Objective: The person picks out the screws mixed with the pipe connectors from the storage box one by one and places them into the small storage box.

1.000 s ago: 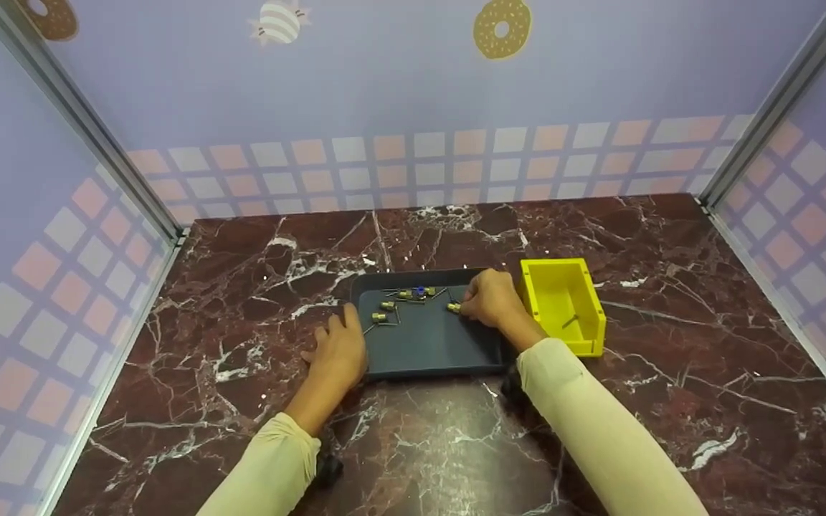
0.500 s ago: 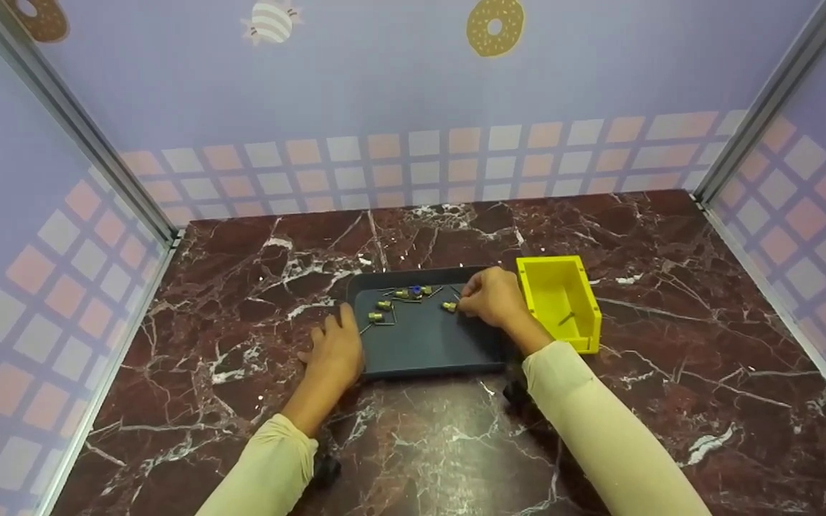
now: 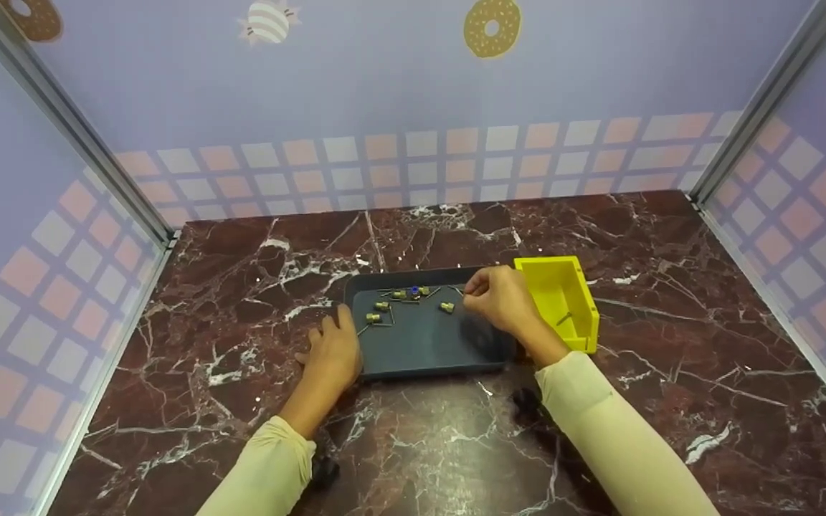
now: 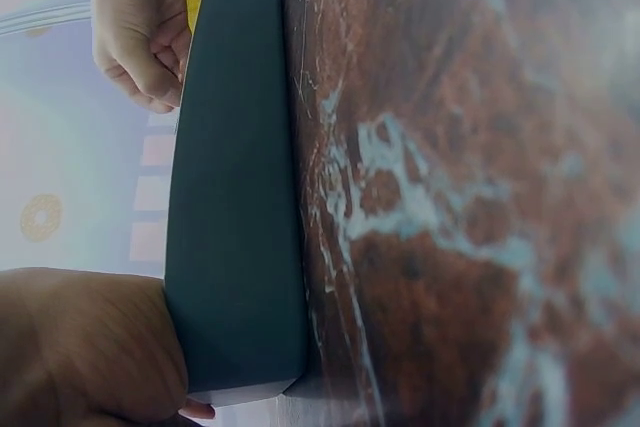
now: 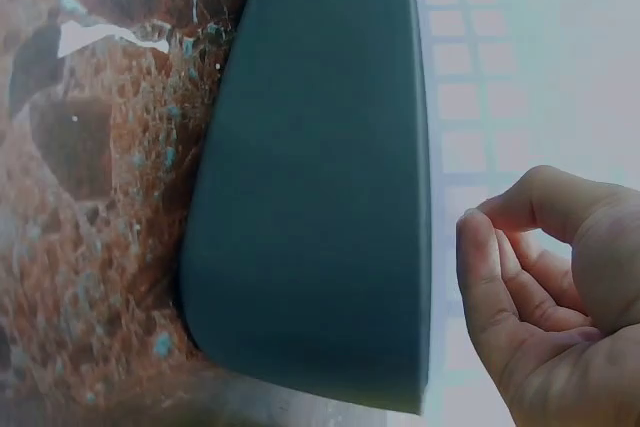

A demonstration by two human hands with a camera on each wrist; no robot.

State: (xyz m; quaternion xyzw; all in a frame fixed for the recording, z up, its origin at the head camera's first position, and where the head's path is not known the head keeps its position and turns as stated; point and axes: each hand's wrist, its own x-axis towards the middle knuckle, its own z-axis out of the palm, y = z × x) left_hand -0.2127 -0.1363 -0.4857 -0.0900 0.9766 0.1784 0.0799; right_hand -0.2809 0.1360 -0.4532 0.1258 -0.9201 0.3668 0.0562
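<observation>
A dark grey tray (image 3: pixel 420 372) lies on the table with several brass-coloured, nut-like pieces (image 3: pixel 373 317) and thin screws in it. My right hand (image 3: pixel 502 301) is over the tray's right side, thumb and index fingertips together. From this pinch a thin screw (image 3: pixel 455 289) points to the left in the head view. One brass piece (image 3: pixel 447 307) lies by itself just left of those fingertips. My left hand (image 3: pixel 333 351) rests at the tray's left rim with its fingers loosely extended. In the right wrist view the right hand (image 5: pixel 555 292) appears beside the tray wall (image 5: pixel 320 197).
A yellow bin (image 3: pixel 592 319) stands right behind my right wrist, with a single screw (image 3: pixel 564 318) inside. A small blue piece (image 3: pixel 415 291) is among the screws at the tray's back. Patterned panels (image 3: pixel 384 72) enclose the marbled table (image 3: pixel 241 287) at back and sides.
My right hand has drawn slightly right and away from the lone brass piece, and the thin screw has moved along with it. The left hand stays at the tray's rim.
</observation>
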